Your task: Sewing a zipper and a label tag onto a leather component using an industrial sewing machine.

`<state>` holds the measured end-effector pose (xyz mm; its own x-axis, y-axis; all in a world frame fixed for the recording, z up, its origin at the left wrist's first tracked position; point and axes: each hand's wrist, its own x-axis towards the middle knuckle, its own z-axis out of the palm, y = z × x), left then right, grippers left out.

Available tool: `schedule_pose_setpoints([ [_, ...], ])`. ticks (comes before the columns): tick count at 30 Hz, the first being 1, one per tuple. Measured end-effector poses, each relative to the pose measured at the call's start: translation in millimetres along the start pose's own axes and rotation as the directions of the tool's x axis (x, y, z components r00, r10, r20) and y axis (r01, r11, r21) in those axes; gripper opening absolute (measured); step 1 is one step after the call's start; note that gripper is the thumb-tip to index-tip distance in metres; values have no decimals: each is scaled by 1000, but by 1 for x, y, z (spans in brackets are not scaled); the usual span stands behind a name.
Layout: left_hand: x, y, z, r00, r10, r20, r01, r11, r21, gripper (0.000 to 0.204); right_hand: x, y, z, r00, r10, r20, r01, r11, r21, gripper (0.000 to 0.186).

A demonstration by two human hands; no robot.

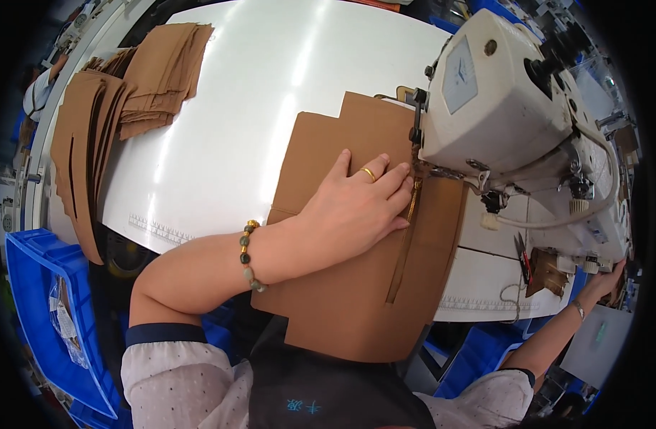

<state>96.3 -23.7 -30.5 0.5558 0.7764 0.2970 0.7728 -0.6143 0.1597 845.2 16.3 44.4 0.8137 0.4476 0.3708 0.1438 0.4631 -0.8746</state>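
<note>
Under the sewing machine head [506, 107] lies a brown leather-like panel [356, 322] with notched corners. A zipper [403, 268] with gold-coloured teeth runs along a slot in it, its upper part passing beneath the needle area. My left hand [356, 207] rests flat on the panel, fingers spread, with the fingertips beside the zipper and close to the presser foot. At the far right, my right hand [611, 280] reaches to the end of the machine. Its fingers are mostly hidden there, so what they touch does not show.
Stacked brown panels [163, 79] and slotted brown pieces [81, 150] lie at the left of the white table [242, 93]. Blue bins [45, 250] stand below. Thread snips [522, 259] and a brown scrap [547, 275] sit right of the panel.
</note>
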Motion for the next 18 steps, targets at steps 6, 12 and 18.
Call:
schedule_pose_setpoints([
  [6,1,1,0,1000,5,-2,-5,1000,5,57,-3,26,-18,998,32,58,-35,998,54,56],
  [12,5,1,-5,999,37,25,-38,999,37,58,-58,-8,3,950,-303,-71,220,815,-537,39],
  [18,6,2,-8,998,54,27,-55,997,48,60,-236,-64,99,532,-832,160,830,474,-295,29],
])
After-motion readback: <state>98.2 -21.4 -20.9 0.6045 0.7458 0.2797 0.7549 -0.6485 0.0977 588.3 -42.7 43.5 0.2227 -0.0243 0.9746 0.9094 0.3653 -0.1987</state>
